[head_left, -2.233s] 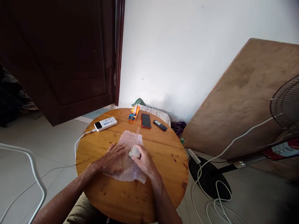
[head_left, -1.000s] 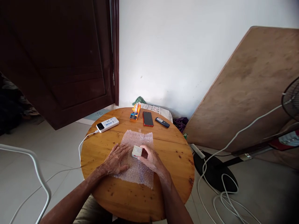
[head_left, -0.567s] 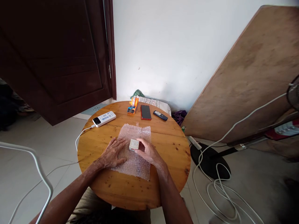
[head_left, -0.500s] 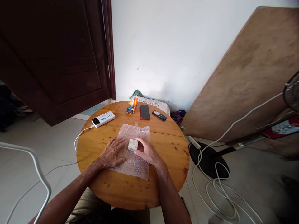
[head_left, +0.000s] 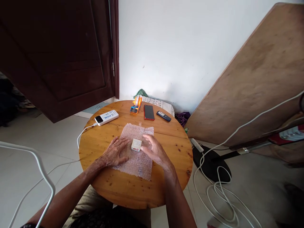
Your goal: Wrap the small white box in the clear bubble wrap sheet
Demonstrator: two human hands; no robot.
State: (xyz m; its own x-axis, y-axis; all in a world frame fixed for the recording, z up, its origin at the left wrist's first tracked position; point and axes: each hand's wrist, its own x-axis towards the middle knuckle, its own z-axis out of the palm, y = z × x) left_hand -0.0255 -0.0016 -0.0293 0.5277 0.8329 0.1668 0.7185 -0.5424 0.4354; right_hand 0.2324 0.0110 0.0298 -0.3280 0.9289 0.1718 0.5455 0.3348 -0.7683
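Note:
A sheet of bubble wrap (head_left: 139, 161) lies spread on the round wooden table (head_left: 171, 148). On its middle stands a small white box (head_left: 136, 144). My left hand (head_left: 115, 154) rests flat on the left part of the wrap, fingers apart, its fingertips close to the box. To the right of the box, my right hand (head_left: 154, 149) lies on the wrap with fingers extended and the thumb next to the box's right side. Neither hand grips anything.
At the table's far side lie a white power bank (head_left: 106, 117) with a white cable, an orange tape dispenser (head_left: 136, 106), a red phone (head_left: 148, 112) and a small dark handset (head_left: 163, 116). A wooden board (head_left: 249, 88) leans at right above a fan base (head_left: 211, 164) and cables (head_left: 220, 196).
My right hand held the box over the wrap, set it down on the sheet and has now let its fingers off it. My left hand stayed flat on the wrap.

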